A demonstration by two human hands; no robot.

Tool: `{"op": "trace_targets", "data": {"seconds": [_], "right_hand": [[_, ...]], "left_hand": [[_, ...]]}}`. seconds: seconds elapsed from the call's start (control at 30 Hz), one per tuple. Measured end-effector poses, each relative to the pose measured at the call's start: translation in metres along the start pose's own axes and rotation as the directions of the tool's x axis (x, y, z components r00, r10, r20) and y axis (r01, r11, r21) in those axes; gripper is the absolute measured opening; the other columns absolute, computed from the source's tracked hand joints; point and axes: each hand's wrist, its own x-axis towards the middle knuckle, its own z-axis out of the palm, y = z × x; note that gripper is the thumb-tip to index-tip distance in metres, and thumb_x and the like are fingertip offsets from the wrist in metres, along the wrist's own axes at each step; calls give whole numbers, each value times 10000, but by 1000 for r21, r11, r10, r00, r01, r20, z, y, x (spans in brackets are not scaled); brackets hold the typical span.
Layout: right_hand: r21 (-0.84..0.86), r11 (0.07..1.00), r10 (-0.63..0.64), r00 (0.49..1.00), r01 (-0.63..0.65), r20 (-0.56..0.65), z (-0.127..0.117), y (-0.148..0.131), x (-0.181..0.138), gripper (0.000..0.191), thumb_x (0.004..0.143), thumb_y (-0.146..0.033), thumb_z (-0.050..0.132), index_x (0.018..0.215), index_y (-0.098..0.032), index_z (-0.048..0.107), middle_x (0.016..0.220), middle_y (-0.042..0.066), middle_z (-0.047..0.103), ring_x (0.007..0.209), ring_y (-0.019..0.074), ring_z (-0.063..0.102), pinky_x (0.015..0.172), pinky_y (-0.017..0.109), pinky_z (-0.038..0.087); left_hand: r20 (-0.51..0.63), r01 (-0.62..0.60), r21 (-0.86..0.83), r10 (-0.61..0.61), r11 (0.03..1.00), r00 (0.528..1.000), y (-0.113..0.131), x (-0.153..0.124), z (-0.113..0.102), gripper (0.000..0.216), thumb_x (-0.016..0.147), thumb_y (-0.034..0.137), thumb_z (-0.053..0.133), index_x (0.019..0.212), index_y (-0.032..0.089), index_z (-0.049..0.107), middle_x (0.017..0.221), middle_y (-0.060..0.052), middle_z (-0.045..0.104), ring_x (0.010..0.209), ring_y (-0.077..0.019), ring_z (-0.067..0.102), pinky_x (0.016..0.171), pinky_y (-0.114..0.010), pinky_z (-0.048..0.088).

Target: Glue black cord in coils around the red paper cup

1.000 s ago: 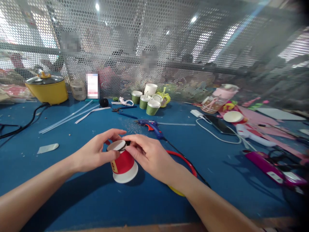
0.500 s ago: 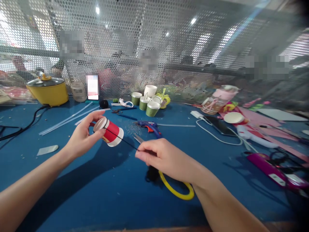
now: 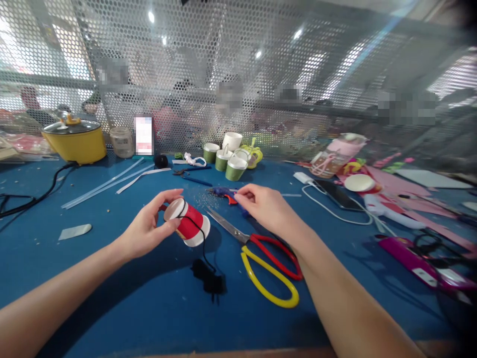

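Note:
My left hand (image 3: pixel 151 223) is closed around a paper cup (image 3: pixel 192 226) with a red band and white rim, tilted on its side above the table. A black cord (image 3: pixel 203 243) loops over the cup and hangs down to a tangled black bundle (image 3: pixel 208 278) on the table. My right hand (image 3: pixel 266 206) has its fingers closed at the blue glue gun (image 3: pixel 222 191), beside the orange trigger, hiding the gun's rear. Below that hand lie large scissors (image 3: pixel 242 237), with one red and one yellow handle loop and blades slightly apart.
Pliers (image 3: pixel 192 176) and small green cups (image 3: pixel 235 169) sit behind the glue gun. A yellow pot (image 3: pixel 76 144), a jar (image 3: pixel 121 141) and a lit phone (image 3: pixel 143 136) stand at the back left. On the right are a dark phone (image 3: pixel 339 194), white cable and purple device (image 3: pixel 406 258).
My right hand let go of the black cord and moved up to the glue gun, uncovering the scissors. The cup moved right and nearer in my left hand; the cord now hangs slack.

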Motion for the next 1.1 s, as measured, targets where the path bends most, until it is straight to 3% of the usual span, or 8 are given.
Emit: {"op": "trace_targets", "data": {"seconds": [0.07,0.23,0.37,0.5,0.6,0.73,0.9,1.1], "right_hand": [[-153,987,61,998,-56,30,5,13,17,203,820,-264,495,889,-130,630,914,127,673,864,222,620,701,270,431],[-146,986,106,984,-85,142,31,31,39,125,705,-248,623,702,-125,643,829,146,682,842,260,625,682,274,432],[-50,985,167,983,-163,76,45,32,46,149,689,-136,592,828,-88,618,957,196,648,964,282,580,765,296,419],[171,959,211,973,-224,90,42,32,45,230,705,-117,544,934,-96,546,773,120,648,735,212,613,635,287,456],[375,904,157,976,-203,151,33,29,34,142,727,-105,486,859,-138,527,636,22,589,569,123,563,536,223,448],[579,797,44,972,-173,231,18,20,15,71,780,-185,465,762,-152,526,666,3,562,566,82,534,517,191,438],[847,461,-72,940,-264,333,11,6,-4,222,709,-348,641,731,-154,535,614,-29,532,517,64,496,485,186,415],[860,477,-249,911,-180,329,10,-7,-23,196,705,-289,628,791,-113,622,558,-5,578,463,74,484,439,203,384]], "left_hand": [[48,-4,-8,4,1000,999,-1,-3,2,445,811,286,525,1231,225,390,1228,-95,484,1038,-231,502,891,-372,399],[100,5,18,-7,1000,995,-2,-6,4,431,823,256,513,1237,245,394,1280,-89,449,1099,-244,479,925,-385,387],[120,7,12,-8,1000,993,-2,-5,3,441,817,242,517,1241,237,395,1294,-96,441,1135,-256,461,941,-394,388],[125,11,4,-11,1000,992,-3,-4,1,445,812,253,528,1238,239,398,1321,-91,423,1185,-261,426,974,-400,373],[126,8,-7,-7,1000,992,-5,-3,0,429,812,260,533,1222,241,411,1343,-85,407,1210,-259,409,985,-394,369],[116,24,-27,-21,999,993,-5,-2,-1,446,807,259,537,1233,222,413,1314,-103,436,1187,-262,435,959,-393,393],[98,43,-40,-39,998,994,-5,-1,-2,454,798,259,548,1231,225,416,1231,-98,498,1128,-248,482,924,-387,413],[83,25,-45,-21,999,996,-8,1,-2,452,795,219,539,1227,196,407,1136,-97,540,1050,-230,520,884,-377,426]]}}
